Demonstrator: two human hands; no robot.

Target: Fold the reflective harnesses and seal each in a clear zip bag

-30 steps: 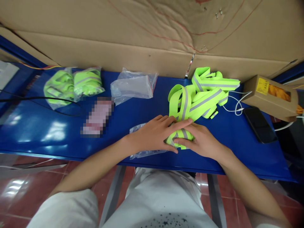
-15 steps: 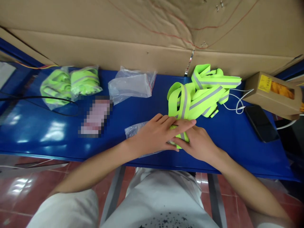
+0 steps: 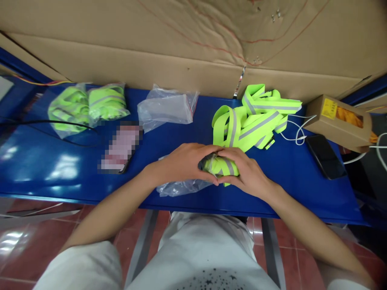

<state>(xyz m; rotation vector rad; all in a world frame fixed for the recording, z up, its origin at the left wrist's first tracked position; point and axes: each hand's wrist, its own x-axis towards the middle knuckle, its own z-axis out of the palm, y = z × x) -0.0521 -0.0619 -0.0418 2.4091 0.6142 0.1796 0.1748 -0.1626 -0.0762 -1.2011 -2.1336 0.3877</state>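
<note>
Gripping, head view: we have both hands on a neon yellow-green bundle with grey stripes [image 3: 225,166], at the centre of the frame, just below the middle. Our right hand [image 3: 252,171] is wrapped round its right side; our left hand [image 3: 186,161] is curled round the left end, where a dark part and clear film show. We can't tell how far the film covers it. A crumpled plastic bag [image 3: 181,188] lies partly under our left hand, on the blue desk [image 3: 175,141]. Loose neon straps [image 3: 256,129] are piled right of centre, just beyond our hands. Upper left: two bagged neon bundles [image 3: 107,102] side by side. Upper centre: clear bags [image 3: 166,108]. Left of centre: a pixelated rectangle [image 3: 121,149]. Right: black phone [image 3: 326,157], cardboard box [image 3: 316,112], white cable [image 3: 298,139].
</note>
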